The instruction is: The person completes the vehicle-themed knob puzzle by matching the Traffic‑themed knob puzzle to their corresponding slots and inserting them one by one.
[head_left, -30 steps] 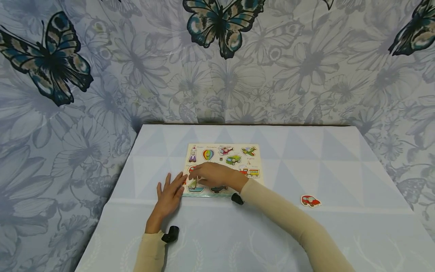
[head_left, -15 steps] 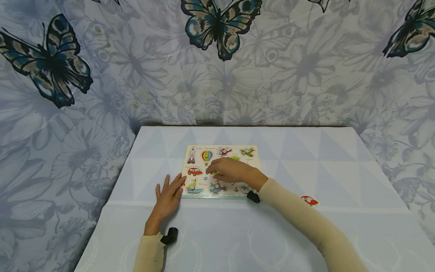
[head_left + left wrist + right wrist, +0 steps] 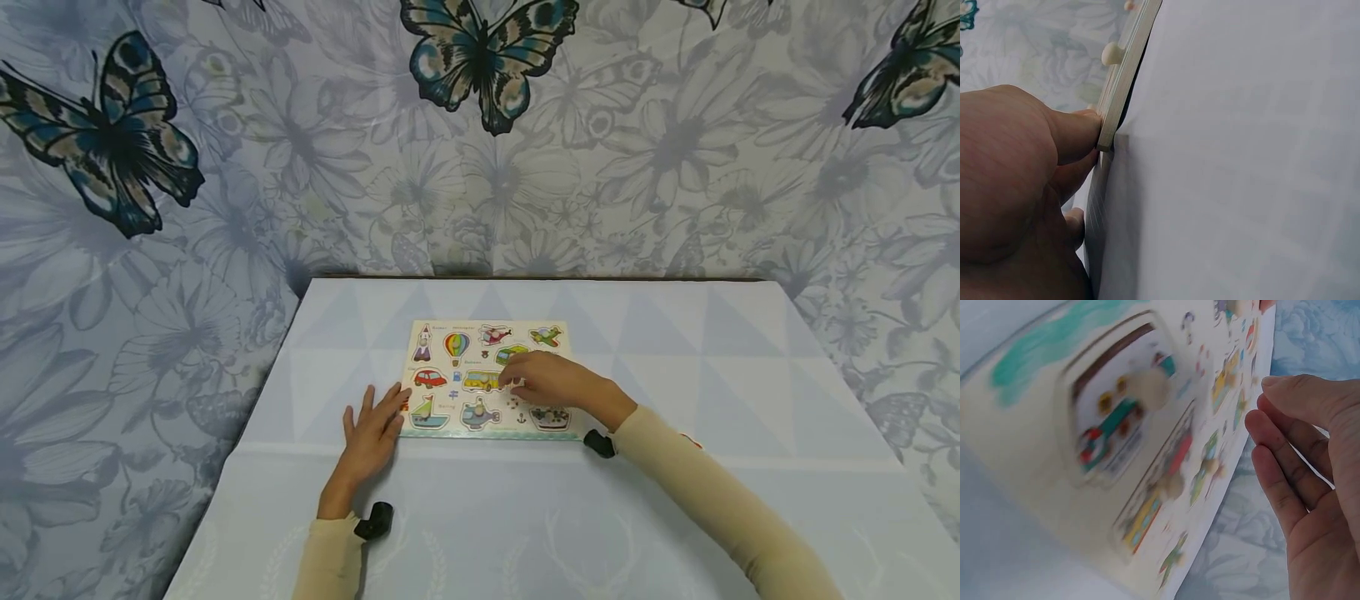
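Observation:
A cream puzzle board (image 3: 498,432) with knobbed vehicle pieces lies on the table. My left hand (image 3: 372,433) rests at its left edge, fingers spread; in the left wrist view the thumb (image 3: 1075,134) touches the board's wooden edge. Over the board's right half is my right hand (image 3: 558,381), fingers bent loosely, just right of the yellow bus piece (image 3: 481,381). The right wrist view shows nothing between thumb and fingers. Also on the board are a red car (image 3: 430,378), a sailboat (image 3: 428,414), a ship (image 3: 1116,412) and a train (image 3: 1157,500), blurred there.
A loose red piece (image 3: 693,442) lies on the table to the right, mostly hidden behind the right sleeve. By the left fingertips, a small red-orange item (image 3: 405,403) shows partly at the board's edge. A patterned cloth with butterflies (image 3: 487,58) hangs behind the table.
My right hand has moved rightward across the board from above the red car, uncovering the car and the yellow bus. The sleeve now covers most of the loose red piece. My left hand stays put.

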Demonstrator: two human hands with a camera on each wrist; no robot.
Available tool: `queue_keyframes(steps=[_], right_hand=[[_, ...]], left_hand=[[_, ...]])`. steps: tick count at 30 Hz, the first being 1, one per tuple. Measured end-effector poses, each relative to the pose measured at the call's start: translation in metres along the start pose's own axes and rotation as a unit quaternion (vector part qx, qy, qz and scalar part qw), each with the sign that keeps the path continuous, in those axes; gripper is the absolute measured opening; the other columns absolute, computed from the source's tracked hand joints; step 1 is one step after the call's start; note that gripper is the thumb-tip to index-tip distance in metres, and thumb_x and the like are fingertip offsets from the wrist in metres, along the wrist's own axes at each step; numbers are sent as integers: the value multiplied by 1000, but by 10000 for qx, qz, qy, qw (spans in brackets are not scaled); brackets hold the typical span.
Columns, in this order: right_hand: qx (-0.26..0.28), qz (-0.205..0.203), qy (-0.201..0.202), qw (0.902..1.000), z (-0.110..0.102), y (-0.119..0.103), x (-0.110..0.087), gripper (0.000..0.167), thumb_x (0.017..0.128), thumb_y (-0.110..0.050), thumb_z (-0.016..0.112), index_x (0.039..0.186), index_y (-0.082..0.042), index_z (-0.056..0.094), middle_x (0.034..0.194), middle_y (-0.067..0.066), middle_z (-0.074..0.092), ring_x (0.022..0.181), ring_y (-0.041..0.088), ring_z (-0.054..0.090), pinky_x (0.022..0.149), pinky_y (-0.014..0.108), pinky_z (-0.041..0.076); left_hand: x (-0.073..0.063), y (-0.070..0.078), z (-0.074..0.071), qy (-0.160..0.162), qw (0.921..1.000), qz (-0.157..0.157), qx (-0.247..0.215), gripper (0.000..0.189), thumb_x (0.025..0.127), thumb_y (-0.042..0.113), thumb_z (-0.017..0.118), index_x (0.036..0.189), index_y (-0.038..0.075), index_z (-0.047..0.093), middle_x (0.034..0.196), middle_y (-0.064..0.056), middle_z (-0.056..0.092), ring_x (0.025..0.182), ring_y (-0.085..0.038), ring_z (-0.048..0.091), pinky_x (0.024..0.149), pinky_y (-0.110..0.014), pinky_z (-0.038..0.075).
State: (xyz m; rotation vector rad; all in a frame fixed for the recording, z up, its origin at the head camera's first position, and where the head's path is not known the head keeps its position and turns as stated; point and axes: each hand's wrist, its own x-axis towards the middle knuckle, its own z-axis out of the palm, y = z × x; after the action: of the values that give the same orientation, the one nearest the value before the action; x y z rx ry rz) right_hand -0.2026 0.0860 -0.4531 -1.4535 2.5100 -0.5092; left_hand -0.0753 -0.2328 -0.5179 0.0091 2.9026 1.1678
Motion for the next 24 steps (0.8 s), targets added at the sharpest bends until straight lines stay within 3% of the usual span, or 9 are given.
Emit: queue_keyframes(steps=[10, 24], right_hand=[[72, 355, 243, 9990, -6, 30, -50, 17, 94, -11, 69, 111, -12, 74, 109, -3, 72, 102, 15, 67, 92, 39, 54], [-24, 1006, 372, 9942, -19, 52, -124, 16, 92, -11, 72, 108, -12, 74, 105, -4, 72, 95, 16, 66, 84, 38, 55]], left_hand=[[1, 0, 0, 78, 9999, 57, 59, 45, 104, 12, 52, 149, 13, 49, 160, -15, 36, 151, -51, 5, 112, -72, -10], [3, -3, -1, -24, 10000, -31, 12, 46, 104, 13, 50, 150, 15, 47, 162, -13, 34, 153, -48, 1, 113, -71, -13]])
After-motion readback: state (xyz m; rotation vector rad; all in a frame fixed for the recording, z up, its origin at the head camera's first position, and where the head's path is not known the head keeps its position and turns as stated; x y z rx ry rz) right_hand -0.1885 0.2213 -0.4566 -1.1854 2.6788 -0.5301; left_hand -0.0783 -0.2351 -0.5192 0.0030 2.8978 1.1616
